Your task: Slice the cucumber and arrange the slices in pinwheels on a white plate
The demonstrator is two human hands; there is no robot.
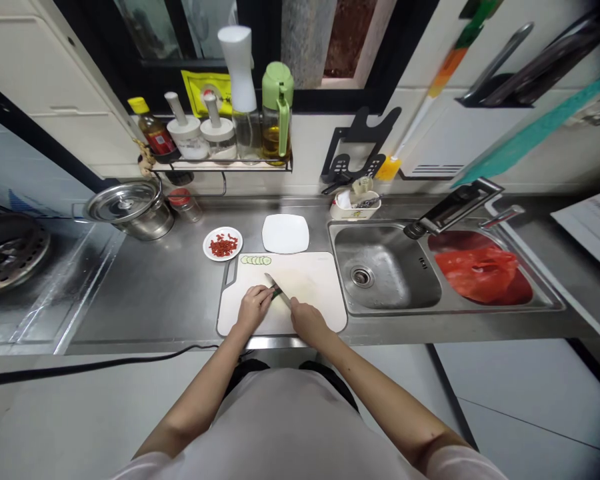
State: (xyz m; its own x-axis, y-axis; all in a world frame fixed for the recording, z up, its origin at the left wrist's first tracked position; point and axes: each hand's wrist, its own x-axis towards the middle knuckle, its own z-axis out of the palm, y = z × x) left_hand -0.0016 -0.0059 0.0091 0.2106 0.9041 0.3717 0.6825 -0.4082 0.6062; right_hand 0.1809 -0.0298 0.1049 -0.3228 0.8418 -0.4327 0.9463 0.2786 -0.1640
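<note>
Head view: person stands at steel counter (170, 293), both hands over white board (316, 280). Left hand (254, 308) has fingers curled, pressing down on a short green cucumber (278, 293) end near board centre; most of it hidden under the fingers. Right hand (307, 320) is closed round the handle of the knife (272, 282), blade angled toward the left fingertips, touching the cucumber. Row of slices (256, 260) lies at board's far edge. Beyond: dish of red chilli (223, 245), empty white plate (285, 233). Sink (385, 267) just right of board.
</note>
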